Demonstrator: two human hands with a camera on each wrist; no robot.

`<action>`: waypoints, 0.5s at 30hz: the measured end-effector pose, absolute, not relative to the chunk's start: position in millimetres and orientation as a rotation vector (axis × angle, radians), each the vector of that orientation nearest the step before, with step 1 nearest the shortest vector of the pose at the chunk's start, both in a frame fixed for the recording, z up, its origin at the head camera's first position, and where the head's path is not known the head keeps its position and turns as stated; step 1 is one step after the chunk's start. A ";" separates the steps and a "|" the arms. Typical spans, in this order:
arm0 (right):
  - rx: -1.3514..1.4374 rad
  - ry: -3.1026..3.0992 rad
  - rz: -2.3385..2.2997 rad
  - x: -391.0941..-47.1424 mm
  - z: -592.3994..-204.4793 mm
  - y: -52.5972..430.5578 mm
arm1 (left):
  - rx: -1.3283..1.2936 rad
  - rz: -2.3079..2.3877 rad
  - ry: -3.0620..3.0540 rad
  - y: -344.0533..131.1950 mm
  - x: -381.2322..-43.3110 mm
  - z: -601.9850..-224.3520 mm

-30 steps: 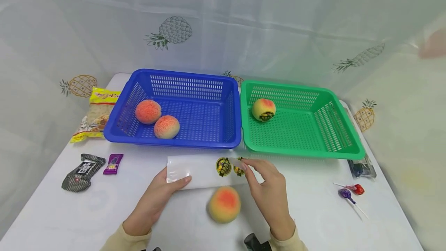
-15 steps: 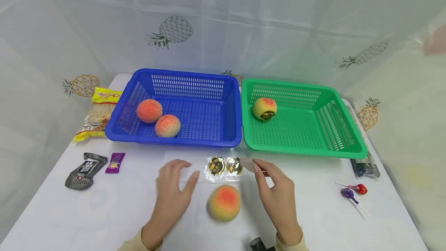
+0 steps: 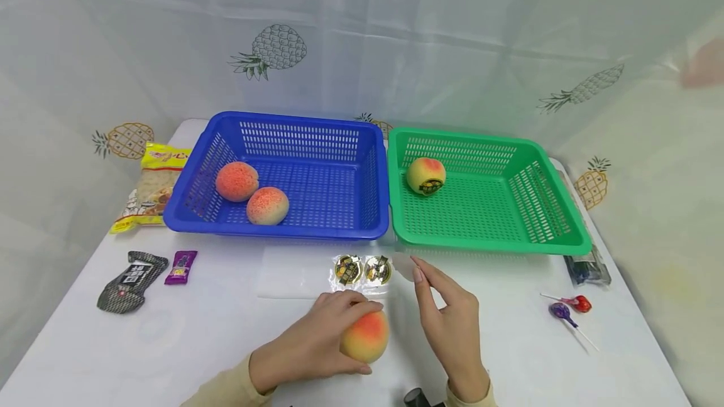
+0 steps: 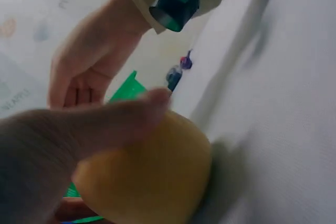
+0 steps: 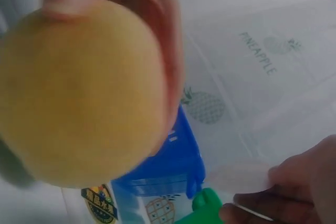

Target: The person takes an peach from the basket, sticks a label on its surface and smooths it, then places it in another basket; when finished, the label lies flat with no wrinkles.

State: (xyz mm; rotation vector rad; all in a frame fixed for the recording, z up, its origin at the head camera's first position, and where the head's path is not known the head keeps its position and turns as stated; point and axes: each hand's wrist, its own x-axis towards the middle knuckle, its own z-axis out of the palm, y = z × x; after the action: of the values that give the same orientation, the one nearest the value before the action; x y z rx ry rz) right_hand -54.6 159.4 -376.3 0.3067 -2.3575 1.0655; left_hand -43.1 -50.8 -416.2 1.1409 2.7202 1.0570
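Observation:
My left hand [image 3: 319,338] grips a yellow peach with a red blush [image 3: 366,336] in the head view, fingers over its far side and thumb at its near side. The peach fills much of both wrist views. To its right, my right hand [image 3: 449,319] pinches a pale, thin sticker [image 3: 403,266] between thumb and fingertips; its printed face is hidden. Behind the peach lies a white backing sheet [image 3: 288,272] bearing two round black-and-gold stickers [image 3: 377,271].
A blue basket [image 3: 317,231] holds two pinkish peaches [image 3: 268,206]. Beside it, a green basket [image 3: 486,245] holds a peach with a black-and-gold sticker [image 3: 427,176]. Snack packets [image 3: 132,282] lie at left, two lollipops [image 3: 561,311] at right.
The left hand has let go of the backing sheet, now flat on the table, and has taken hold of the peach. The right hand has drawn the sticker off the sheet, slightly rightward.

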 end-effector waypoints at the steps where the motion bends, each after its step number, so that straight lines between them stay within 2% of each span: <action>1: 0.342 -2.324 1.057 -54.5 -374.8 158.5 | 1.093 1.125 2.693 -51.3 -44.8 -415.4; 8: 0.654 -1.995 0.908 -52.5 -354.2 147.2 | 0.507 1.718 2.184 -54.2 -57.7 -380.8; 11: 0.759 -1.939 0.853 -49.0 -343.5 139.6 | 0.384 1.875 1.999 -55.8 -61.8 -374.7; 15: 0.863 -1.920 0.809 -46.5 -337.3 133.2 | 0.352 1.954 1.931 -58.0 -64.1 -380.1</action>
State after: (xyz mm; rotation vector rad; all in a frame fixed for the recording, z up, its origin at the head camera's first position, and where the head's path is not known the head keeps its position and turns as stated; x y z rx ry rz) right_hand -46.5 133.2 -337.3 0.8633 -1.9204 0.8094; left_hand -64.1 -58.0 -380.1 0.3517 1.9307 1.9541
